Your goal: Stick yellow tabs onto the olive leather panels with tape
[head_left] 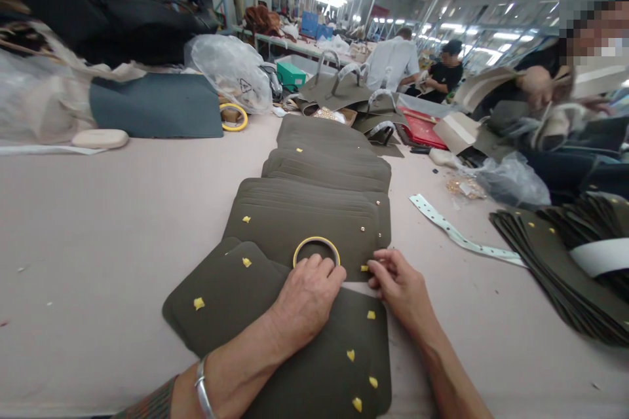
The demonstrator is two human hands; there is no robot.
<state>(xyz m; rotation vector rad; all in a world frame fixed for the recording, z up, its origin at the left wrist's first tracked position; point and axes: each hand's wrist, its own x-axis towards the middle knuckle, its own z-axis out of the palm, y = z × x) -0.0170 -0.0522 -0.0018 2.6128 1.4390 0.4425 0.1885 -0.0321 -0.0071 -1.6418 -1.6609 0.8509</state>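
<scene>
My left hand (310,294) is closed around the near side of a roll of yellow tape (317,240), which stands over a stack of dark olive panels (299,209). At the stack's right edge, my right hand (399,281) pinches with thumb and forefinger beside a small yellow tape piece (364,268). Whether those fingertips hold anything is hidden. Small metal studs (362,229) show on the panel just above. Nearer to me, another olive panel (314,380) bears several yellow tape bits, and one more panel (221,294) lies askew at the left with two.
Bundled olive pieces (555,262) with a white band lie right, beside a dotted pale strip (457,236). Behind stand bag parts with wrapped handles (344,82), a red tray (422,127) and a second tape roll (234,116). A co-worker's hand (538,86) handles pieces at right.
</scene>
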